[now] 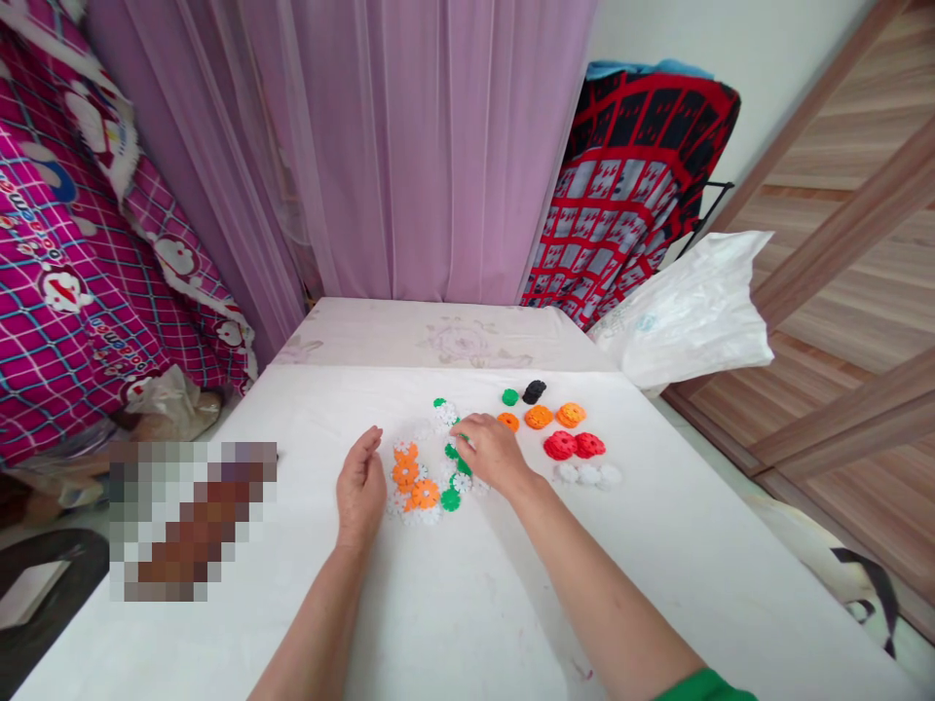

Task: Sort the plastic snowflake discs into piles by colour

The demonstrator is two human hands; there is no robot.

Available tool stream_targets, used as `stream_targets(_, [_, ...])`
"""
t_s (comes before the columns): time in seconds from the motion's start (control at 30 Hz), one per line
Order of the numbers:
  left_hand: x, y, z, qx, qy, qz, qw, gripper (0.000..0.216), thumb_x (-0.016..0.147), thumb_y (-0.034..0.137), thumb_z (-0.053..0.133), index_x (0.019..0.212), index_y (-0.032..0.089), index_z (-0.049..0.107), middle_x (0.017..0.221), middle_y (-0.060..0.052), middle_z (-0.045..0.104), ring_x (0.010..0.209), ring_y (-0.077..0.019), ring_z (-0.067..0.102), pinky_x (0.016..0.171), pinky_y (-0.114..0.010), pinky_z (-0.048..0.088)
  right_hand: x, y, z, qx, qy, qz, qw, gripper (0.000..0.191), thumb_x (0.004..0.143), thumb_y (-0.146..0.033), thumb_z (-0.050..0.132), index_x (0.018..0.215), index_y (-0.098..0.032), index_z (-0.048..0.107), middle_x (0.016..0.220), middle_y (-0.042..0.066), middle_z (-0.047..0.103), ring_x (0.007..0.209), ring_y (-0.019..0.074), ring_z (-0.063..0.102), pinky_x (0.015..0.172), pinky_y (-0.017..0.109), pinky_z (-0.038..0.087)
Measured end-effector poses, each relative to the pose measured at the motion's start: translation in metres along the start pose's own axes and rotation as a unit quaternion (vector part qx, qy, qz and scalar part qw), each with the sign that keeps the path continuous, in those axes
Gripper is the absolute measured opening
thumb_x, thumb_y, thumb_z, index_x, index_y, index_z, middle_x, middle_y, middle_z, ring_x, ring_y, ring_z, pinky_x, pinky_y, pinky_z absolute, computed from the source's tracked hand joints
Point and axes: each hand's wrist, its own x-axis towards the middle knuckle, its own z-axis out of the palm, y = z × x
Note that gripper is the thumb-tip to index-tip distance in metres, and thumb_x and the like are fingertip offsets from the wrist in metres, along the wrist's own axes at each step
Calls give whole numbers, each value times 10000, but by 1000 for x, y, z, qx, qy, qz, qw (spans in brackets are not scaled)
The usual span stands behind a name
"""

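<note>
A loose pile of flat, notched, flower-shaped plastic discs lies between my two hands. Orange discs (406, 471), green discs (451, 499) and white discs (430, 516) are mixed in it. My right hand (491, 450) reaches over the pile's right side, with thumb and fingertips brought together low among the green and white discs. What those fingertips hold, if anything, is too small to make out. On the left side of the pile my left hand (361, 492) rests on edge on the white tabletop, fingers loosely extended, with nothing visible in it.
Right of the pile sit sorted stacks: a green one (509, 397), a black one (536, 391), orange ones (539, 417), red ones (560, 445) and white ones (588, 475). A white plastic bag (693, 312) stands at the table's right edge. A pixelated patch covers the left side.
</note>
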Motion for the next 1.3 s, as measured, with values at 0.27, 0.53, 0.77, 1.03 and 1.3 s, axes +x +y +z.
stream_targets(0.27, [4, -7, 1, 18, 10, 16, 1000, 337, 854, 217, 441, 1136, 227, 626, 1275, -61, 631, 1146, -175, 609, 1043, -403, 455, 21, -50, 34, -1, -38, -153, 987, 267, 902, -193, 509, 1067, -294, 694, 1138, 20, 650, 1041, 184, 521, 885, 308, 389])
stream_targets(0.53, [1, -5, 4, 4, 5, 10, 1000, 339, 861, 220, 432, 1142, 224, 621, 1288, -63, 620, 1182, -178, 584, 1067, -400, 431, 20, -28, 23, -91, -34, -24, 995, 265, 926, -208, 450, 957, -220, 713, 1098, 72, 656, 1058, 224, 498, 837, 335, 385])
stream_targets(0.77, [1, -3, 3, -10, -5, 1, 1000, 353, 847, 194, 441, 1152, 218, 617, 1287, -73, 620, 1151, -188, 603, 1059, -424, 437, 28, -44, 20, -43, -68, -205, 976, 377, 831, -67, 500, 1100, -288, 645, 1143, 9, 653, 1112, 185, 483, 870, 321, 355])
stream_targets(1.03, [1, 0, 4, -8, -2, -3, 1000, 365, 849, 176, 439, 1172, 202, 607, 1262, -73, 634, 1124, -171, 616, 1039, -387, 454, 44, -48, 6, -73, -146, -231, 959, 296, 773, -110, 559, 1014, -254, 652, 1004, 33, 681, 1045, 204, 534, 889, 332, 351])
stream_targets(1.3, [1, -2, 4, -25, 1, -4, 1000, 355, 837, 179, 469, 1158, 211, 619, 1255, -72, 638, 1114, -179, 620, 1031, -396, 459, 55, -48, 8, -102, -163, -227, 955, 296, 744, -258, 651, 1036, -221, 680, 1018, 77, 657, 973, 227, 575, 809, 311, 392])
